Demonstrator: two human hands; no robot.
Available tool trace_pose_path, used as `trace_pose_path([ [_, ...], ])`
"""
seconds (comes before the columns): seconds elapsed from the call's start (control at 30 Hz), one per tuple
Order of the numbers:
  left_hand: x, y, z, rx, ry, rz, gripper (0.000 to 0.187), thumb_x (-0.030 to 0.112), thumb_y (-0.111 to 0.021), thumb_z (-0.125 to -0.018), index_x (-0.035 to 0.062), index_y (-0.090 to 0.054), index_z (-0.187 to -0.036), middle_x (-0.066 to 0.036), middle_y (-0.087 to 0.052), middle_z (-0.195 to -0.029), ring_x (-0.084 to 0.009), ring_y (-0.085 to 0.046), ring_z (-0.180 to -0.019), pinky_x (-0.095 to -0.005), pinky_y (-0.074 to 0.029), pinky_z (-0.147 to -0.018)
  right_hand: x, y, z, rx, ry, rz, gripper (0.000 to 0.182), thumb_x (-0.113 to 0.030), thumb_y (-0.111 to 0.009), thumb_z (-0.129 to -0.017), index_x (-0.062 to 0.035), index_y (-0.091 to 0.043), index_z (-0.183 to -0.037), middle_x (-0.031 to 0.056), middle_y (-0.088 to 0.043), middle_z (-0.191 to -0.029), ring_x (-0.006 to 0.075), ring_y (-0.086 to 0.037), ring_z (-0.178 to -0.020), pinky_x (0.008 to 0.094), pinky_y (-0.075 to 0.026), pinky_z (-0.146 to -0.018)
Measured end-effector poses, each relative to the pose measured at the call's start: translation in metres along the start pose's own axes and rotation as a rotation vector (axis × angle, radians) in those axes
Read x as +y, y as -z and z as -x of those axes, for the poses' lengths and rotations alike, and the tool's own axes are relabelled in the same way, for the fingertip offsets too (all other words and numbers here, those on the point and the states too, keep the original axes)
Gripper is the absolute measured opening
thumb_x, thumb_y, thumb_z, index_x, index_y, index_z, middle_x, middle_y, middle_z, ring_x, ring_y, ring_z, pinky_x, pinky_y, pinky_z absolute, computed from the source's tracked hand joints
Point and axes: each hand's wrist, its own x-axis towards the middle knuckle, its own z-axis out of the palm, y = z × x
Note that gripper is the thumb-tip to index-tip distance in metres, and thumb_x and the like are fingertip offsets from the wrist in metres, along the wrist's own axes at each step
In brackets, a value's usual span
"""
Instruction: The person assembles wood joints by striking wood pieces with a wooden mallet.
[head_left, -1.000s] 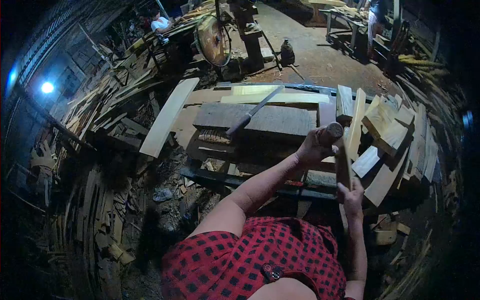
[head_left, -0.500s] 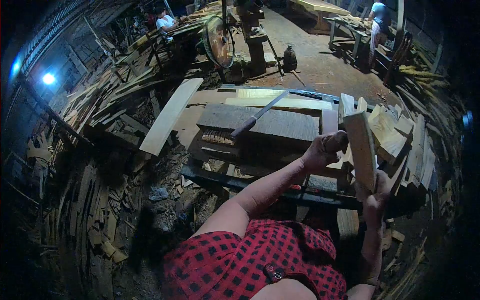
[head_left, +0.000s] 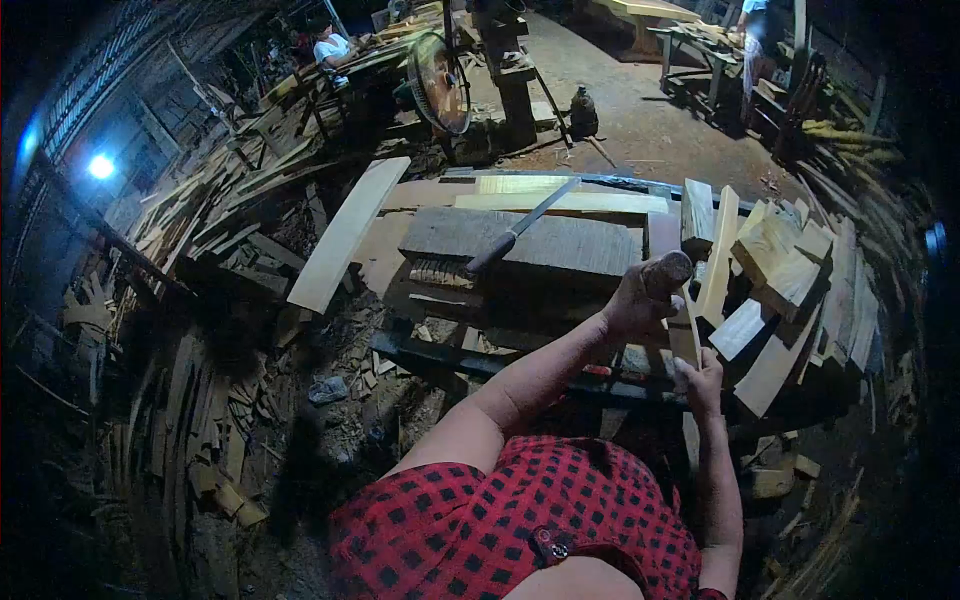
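My left hand (head_left: 638, 302) is closed around a round-ended wooden handle (head_left: 668, 268); whatever lies below the grip is hidden. Just to its right, my right hand (head_left: 704, 382) grips the lower end of a narrow wood piece (head_left: 686, 335), which stands close against the left hand. In front of both hands lies a thick, dark wooden block (head_left: 540, 245) on the workbench. Across the block rests a long-bladed tool with a dark handle (head_left: 491, 252), its blade pointing away to the upper right.
Cut wood pieces (head_left: 770, 255) are piled at the bench's right end. A pale board (head_left: 350, 235) slants off the left end. Beyond stand a fan (head_left: 439, 84) and a dark jug (head_left: 583, 112). Two people work further back. Scrap wood covers the floor at left.
My right hand has moved left and turned the wood piece, so a narrower side shows beside my left hand. The left hand has tilted, bringing the handle's round end into view.
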Motion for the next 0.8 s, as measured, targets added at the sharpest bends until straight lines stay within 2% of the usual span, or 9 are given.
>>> trace_pose_path([
  [0.07, 0.007, -0.005, 0.005, 0.039, 0.406, 0.437, 0.02, 0.01, -0.069, -0.069, 0.0034, -0.055, -0.082, -0.001, -0.052, -0.068, -0.0073, -0.048, -0.064, -0.0267, -0.045, -0.054, 0.001, -0.002, -0.003, -0.037, -0.076, -0.135, 0.024, -0.02, -0.066, -0.074, -0.0028, -0.053, -0.086, 0.0038, -0.055, -0.073, 0.0097, -0.052, -0.059, 0.0247, -0.045, -0.05],
  [0.1, 0.003, -0.004, 0.005, 0.039, 0.418, 0.437, 0.02, 0.01, -0.069, -0.069, 0.0034, -0.055, -0.082, -0.001, -0.052, -0.068, -0.0073, -0.048, -0.064, -0.0267, -0.045, -0.054, 0.0, -0.001, -0.005, -0.051, -0.134, -0.166, 0.025, -0.021, -0.065, -0.074, -0.0028, -0.053, -0.087, 0.0041, -0.055, -0.071, 0.0104, -0.053, -0.057, 0.0246, -0.045, -0.047],
  [0.17, -0.008, -0.001, 0.002, -0.013, 0.135, 0.038, 0.018, 0.011, -0.069, -0.071, 0.0031, -0.055, -0.08, 0.0, -0.052, -0.068, -0.0056, -0.047, -0.063, -0.0252, -0.045, -0.053, -0.002, 0.002, -0.009, -0.08, -0.251, -0.223, 0.027, -0.023, -0.065, -0.075, -0.0029, -0.053, -0.088, 0.0046, -0.055, -0.069, 0.0117, -0.055, -0.052, 0.0243, -0.045, -0.042],
  [0.23, -0.001, -0.003, 0.002, 0.014, 0.198, 0.22, 0.018, 0.011, -0.068, -0.071, 0.0023, -0.056, -0.08, 0.0, -0.053, -0.069, -0.0063, -0.047, -0.064, -0.0263, -0.045, -0.054, -0.003, 0.006, -0.009, -0.09, -0.256, -0.169, 0.029, -0.024, -0.065, -0.074, -0.0027, -0.053, -0.09, 0.0048, -0.055, -0.066, 0.0131, -0.056, -0.052, 0.0252, -0.046, -0.041],
  [0.5, -0.008, -0.005, -0.007, 0.02, 0.02, -0.048, 0.02, 0.012, -0.069, -0.071, 0.0036, -0.052, -0.077, 0.001, -0.048, -0.065, -0.0079, -0.043, -0.063, -0.0274, -0.042, -0.053, 0.021, 0.007, -0.009, -0.071, -0.196, -0.283, 0.032, -0.023, -0.067, -0.072, -0.0016, -0.054, -0.092, 0.0057, -0.057, -0.066, 0.0136, -0.056, -0.051, 0.0266, -0.048, -0.043],
  [0.53, -0.004, -0.007, -0.003, 0.009, 0.158, 0.157, 0.021, 0.013, -0.069, -0.069, 0.0047, -0.052, -0.079, -0.002, -0.048, -0.066, -0.0114, -0.045, -0.06, -0.0279, -0.041, -0.052, 0.002, 0.007, -0.004, -0.08, -0.242, -0.312, 0.032, -0.022, -0.068, -0.071, -0.0014, -0.055, -0.092, 0.0067, -0.058, -0.068, 0.0141, -0.057, -0.052, 0.0271, -0.05, -0.043],
  [0.67, -0.004, -0.006, -0.001, -0.041, 0.166, 0.153, 0.021, 0.013, -0.068, -0.069, 0.0054, -0.052, -0.08, -0.002, -0.05, -0.069, -0.0126, -0.046, -0.061, -0.0281, -0.041, -0.053, 0.024, 0.008, -0.007, -0.059, -0.172, -0.283, 0.033, -0.021, -0.069, -0.071, -0.0015, -0.055, -0.093, 0.007, -0.058, -0.072, 0.0142, -0.058, -0.054, 0.0273, -0.051, -0.044],
  [0.73, -0.014, -0.006, -0.001, -0.026, -0.322, -0.242, 0.023, 0.014, -0.069, -0.068, 0.005, -0.052, -0.08, -0.004, -0.05, -0.07, -0.0156, -0.047, -0.061, -0.0293, -0.042, -0.054, 0.014, 0.006, -0.002, -0.06, -0.181, -0.327, 0.032, -0.021, -0.069, -0.071, -0.0016, -0.055, -0.093, 0.0067, -0.058, -0.073, 0.014, -0.058, -0.055, 0.0272, -0.05, -0.044],
  [0.8, -0.012, -0.006, -0.001, -0.016, -0.206, -0.194, 0.024, 0.014, -0.069, -0.067, 0.0048, -0.052, -0.081, -0.005, -0.05, -0.07, -0.0166, -0.047, -0.061, -0.0298, -0.042, -0.055, 0.01, 0.006, 0.002, -0.062, -0.186, -0.374, 0.032, -0.021, -0.068, -0.071, -0.0017, -0.055, -0.093, 0.0063, -0.058, -0.073, 0.0138, -0.059, -0.057, 0.0272, -0.05, -0.044],
])
